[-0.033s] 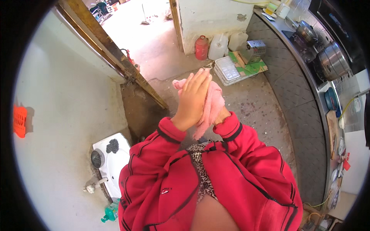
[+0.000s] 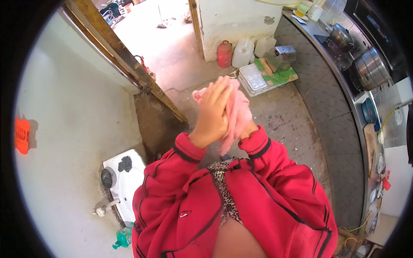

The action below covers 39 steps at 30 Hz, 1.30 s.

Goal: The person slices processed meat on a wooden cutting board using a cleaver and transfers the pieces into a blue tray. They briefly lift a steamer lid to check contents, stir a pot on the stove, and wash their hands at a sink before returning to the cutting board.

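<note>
A small pink towel point(image 2: 239, 115) is pressed between my two hands in front of my body, with one corner hanging down below them. My left hand point(image 2: 211, 112) lies over the towel's left side, its fingers close together and pointing away from me. Behind the cloth is my right hand point(image 2: 247, 128). Only its wrist and a bit of its edge show, and its fingers are hidden. Both forearms are in red jacket sleeves.
At left, a white sink point(image 2: 134, 161) holds a dark scrubber; a green bottle point(image 2: 124, 236) is beside it. Plastic jugs point(image 2: 244, 52), a red canister point(image 2: 224, 54) and stacked trays point(image 2: 253, 78) stand near the doorway. A curved counter point(image 2: 329, 71) with steel pots point(image 2: 371, 69) runs along the right.
My left hand's fingers have shifted slightly to the left over the towel, and the towel's hanging part has moved a little to the right. The surroundings are the same.
</note>
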### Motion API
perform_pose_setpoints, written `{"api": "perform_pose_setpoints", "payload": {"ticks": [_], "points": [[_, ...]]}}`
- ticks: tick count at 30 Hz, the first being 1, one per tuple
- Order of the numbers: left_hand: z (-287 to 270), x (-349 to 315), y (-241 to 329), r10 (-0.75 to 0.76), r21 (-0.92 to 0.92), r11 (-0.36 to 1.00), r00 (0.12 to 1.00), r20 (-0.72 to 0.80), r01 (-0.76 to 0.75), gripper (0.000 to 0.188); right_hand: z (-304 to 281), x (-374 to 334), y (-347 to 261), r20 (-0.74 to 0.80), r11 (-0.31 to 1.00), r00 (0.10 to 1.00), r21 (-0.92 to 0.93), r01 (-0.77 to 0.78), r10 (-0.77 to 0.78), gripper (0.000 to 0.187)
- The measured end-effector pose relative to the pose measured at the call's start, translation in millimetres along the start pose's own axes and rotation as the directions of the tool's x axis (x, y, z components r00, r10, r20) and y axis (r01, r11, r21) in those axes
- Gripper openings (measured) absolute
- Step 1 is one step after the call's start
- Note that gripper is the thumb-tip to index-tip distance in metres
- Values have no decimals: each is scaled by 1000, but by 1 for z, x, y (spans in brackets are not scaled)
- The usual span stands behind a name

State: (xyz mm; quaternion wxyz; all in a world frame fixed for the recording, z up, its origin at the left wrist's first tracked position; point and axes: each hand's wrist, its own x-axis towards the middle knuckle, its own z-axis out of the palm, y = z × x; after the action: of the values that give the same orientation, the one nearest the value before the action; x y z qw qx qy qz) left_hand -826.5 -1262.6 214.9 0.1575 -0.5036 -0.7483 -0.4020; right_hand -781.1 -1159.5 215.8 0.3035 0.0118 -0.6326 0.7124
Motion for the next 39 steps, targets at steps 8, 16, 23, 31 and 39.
{"api": "perform_pose_setpoints", "payload": {"ticks": [8,16,23,31,39], "points": [[6,-15,14,-417,-850,-526,861,292,33,66,3,-13,1,192,862,867,135,-488,460,33],[26,-30,11,-460,-864,457,887,-27,211,74,-8,-13,32,170,662,877,596,-455,449,27],[42,-28,-3,-249,-303,918,966,66,257,78,-10,-12,70,49,963,992,-238,124,-115,19],[11,-47,12,-266,-765,445,885,383,465,75,-45,21,96,-159,708,897,676,-206,413,20],[-18,-73,-40,-637,-955,51,746,194,291,51,20,19,-11,665,920,746,-320,225,49,32]]}}
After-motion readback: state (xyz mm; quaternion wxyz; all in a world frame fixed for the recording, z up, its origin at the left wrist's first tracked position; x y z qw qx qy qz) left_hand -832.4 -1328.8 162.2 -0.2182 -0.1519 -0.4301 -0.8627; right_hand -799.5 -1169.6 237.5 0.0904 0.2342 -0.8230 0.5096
